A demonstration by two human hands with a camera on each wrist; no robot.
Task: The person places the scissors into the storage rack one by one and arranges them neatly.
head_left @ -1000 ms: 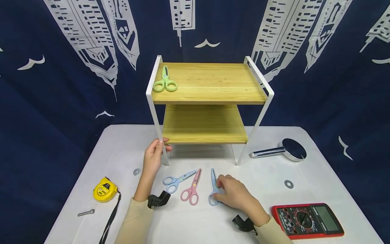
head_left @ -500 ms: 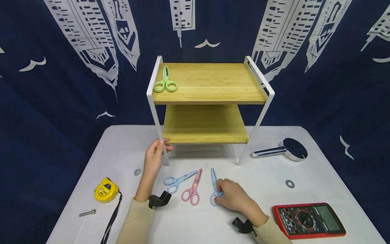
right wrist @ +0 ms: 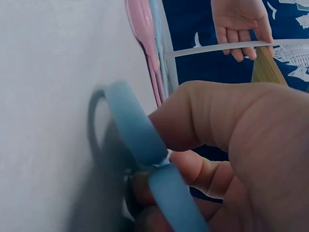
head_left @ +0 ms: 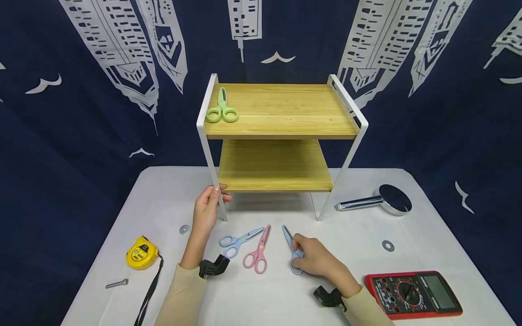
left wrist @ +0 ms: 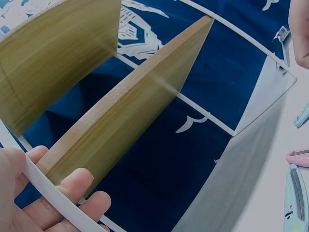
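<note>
My left hand (head_left: 205, 213) grips white leg (head_left: 208, 158) beside lower shelf edge (head_left: 277, 191); right hand (head_left: 316, 257) pinches blue scissors (head_left: 288, 239); tabletop (head_left: 279, 260) gap to pink scissors (head_left: 260, 251).

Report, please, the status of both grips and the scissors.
Left grip holds white shelf leg. Right grip pinches rightmost blue scissors. Pink scissors lie apart, not blocking.

Near the left edge of the desk (head_left: 248, 299) lie a tape measure (head_left: 140, 256) and a bolt (head_left: 117, 284), a washer (head_left: 184, 229) farther in. Toward the right edge, back to front: shower head (head_left: 393, 199), second washer (head_left: 388, 246), multimeter (head_left: 413, 294). Behind hangs a curtain (head_left: 81, 203).
</note>
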